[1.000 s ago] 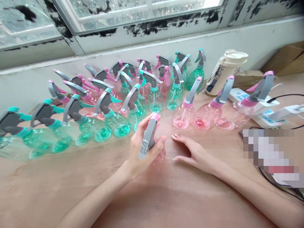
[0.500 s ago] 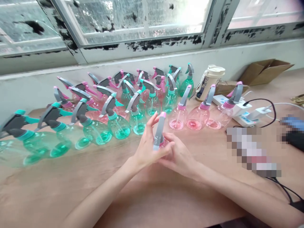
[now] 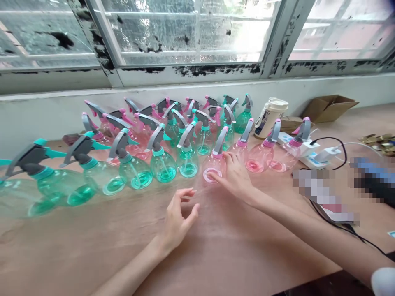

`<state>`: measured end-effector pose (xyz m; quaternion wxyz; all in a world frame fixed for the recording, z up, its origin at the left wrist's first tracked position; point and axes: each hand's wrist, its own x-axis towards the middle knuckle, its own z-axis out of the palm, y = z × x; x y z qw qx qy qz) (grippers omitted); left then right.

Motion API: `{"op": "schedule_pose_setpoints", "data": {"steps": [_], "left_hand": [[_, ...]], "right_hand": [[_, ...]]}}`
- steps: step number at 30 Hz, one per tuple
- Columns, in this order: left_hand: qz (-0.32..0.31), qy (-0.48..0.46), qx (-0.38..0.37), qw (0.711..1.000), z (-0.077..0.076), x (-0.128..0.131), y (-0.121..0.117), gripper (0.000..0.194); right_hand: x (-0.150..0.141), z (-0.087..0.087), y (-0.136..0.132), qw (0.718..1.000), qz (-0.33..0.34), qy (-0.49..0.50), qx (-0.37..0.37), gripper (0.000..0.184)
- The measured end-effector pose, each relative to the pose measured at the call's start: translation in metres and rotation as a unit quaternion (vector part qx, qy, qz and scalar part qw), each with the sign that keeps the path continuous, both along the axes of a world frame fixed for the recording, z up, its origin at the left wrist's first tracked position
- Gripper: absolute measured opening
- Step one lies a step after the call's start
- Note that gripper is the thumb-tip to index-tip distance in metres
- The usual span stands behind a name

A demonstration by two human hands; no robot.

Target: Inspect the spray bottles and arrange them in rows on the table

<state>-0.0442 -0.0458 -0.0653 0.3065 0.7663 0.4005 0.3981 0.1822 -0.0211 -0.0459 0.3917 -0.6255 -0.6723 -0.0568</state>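
My right hand point(image 3: 235, 176) is wrapped round the side of a clear pink spray bottle point(image 3: 214, 162) with a grey trigger and pink cap. The bottle stands on the wooden table point(image 3: 216, 255) in the front row, between a green bottle point(image 3: 187, 158) and another pink bottle point(image 3: 258, 153). My left hand point(image 3: 177, 220) hovers just above the table a little nearer to me, fingers loosely curled and apart, holding nothing.
Several green and pink spray bottles stand in rows toward the window wall. A cream tumbler point(image 3: 271, 117) stands behind the pink ones. White power strips point(image 3: 314, 156) with black cables lie at the right. An open cardboard box point(image 3: 328, 107) sits in the far right corner.
The pink bottle, held earlier in both hands near me, now stands in the front row under my right hand. My left hand has let go and drawn back. The view has tilted up.
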Motion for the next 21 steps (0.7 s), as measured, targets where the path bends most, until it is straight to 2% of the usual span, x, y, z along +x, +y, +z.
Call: {"op": "schedule_pose_setpoints", "data": {"steps": [5,12,17,21], "left_hand": [[-0.013,-0.004,-0.012,1.0,-0.001,0.001,0.003,0.025],[-0.001,0.012,-0.05,0.999,0.001,0.001,0.004,0.025],[0.007,0.022,-0.061,0.998,0.004,0.002,0.005,0.025],[0.012,0.02,-0.054,0.998,0.003,0.002,0.006,0.024]], "right_hand": [[-0.002,0.0,0.017,0.999,-0.036,-0.022,-0.002,0.07],[-0.004,0.002,0.029,0.999,-0.036,-0.013,-0.005,0.077],[-0.002,0.006,0.006,0.999,-0.038,-0.001,0.021,0.079],[0.021,0.014,-0.025,0.996,-0.059,0.058,0.02,0.061]]}}
